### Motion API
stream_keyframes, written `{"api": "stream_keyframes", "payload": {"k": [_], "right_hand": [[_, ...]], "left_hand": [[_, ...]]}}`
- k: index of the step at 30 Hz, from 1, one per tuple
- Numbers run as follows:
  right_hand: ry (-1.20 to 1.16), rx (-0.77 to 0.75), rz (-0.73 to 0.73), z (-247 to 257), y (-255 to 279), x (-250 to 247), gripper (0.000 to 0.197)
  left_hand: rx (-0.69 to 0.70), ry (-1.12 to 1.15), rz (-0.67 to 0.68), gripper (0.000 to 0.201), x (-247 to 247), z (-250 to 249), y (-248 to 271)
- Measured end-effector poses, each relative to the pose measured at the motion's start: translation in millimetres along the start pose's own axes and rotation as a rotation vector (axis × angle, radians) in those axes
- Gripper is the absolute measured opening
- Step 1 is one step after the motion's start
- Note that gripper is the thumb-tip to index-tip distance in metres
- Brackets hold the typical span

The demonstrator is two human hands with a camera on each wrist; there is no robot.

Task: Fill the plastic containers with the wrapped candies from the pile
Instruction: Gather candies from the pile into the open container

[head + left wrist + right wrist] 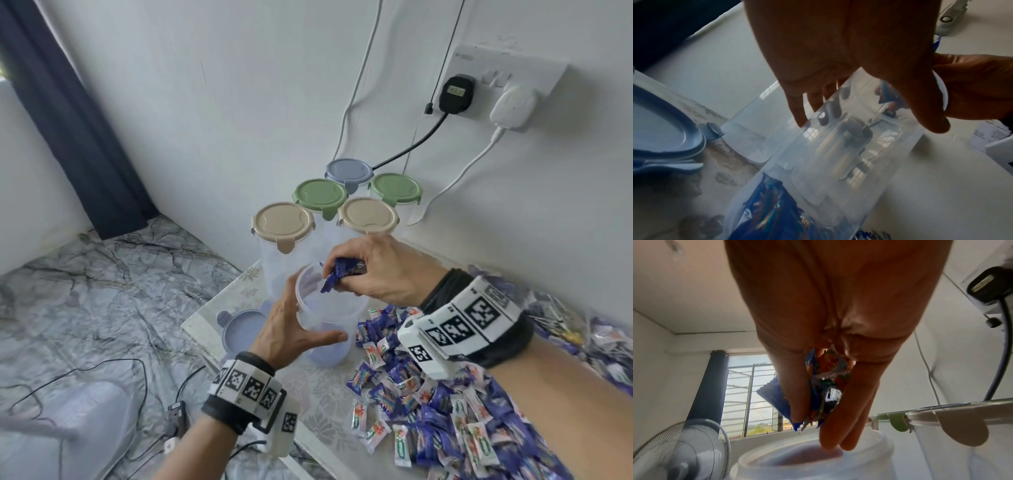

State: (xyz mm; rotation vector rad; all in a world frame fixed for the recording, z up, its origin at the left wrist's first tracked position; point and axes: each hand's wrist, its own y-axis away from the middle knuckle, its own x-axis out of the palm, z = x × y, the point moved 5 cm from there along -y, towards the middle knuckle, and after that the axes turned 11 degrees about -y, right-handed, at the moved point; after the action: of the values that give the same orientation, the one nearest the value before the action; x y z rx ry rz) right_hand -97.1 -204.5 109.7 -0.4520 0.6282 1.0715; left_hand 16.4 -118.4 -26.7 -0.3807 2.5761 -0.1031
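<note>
Gripping a fistful of wrapped candies, the right hand hovered over the mouth of an open plastic container, which the left hand clasped by its side, beside the candy pile on the bench.

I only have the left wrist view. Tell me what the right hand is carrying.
Observer: The right hand grips a bunch of blue wrapped candies just above the open clear plastic container.
Operator: Report what stands behind it.
Observer: Five closed clear containers by the wall: two beige lids, two green, one blue-grey.
Operator: Locate the supply.
Observer: The pile of wrapped candies lies right of the open container.
</note>
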Motion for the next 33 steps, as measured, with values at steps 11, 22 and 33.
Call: {"api": "stream_keyframes", "payload": {"k": [11,22,33], "right_hand": [[0.170,0.040,0.123,-9,-15,28,0.024],[0.149,0.032,0.077,-12,-12,23,0.035],[0.051,0.027,-0.359,-41,56,-28,0.013]], "left_hand": [[0.015,0.000,0.001,0.108,-1,4,-3],[0.017,0.011,0.003,0.108,1,5,-4],[-0.289,-0.316,0.100,0.089,-3,43,27]]}}
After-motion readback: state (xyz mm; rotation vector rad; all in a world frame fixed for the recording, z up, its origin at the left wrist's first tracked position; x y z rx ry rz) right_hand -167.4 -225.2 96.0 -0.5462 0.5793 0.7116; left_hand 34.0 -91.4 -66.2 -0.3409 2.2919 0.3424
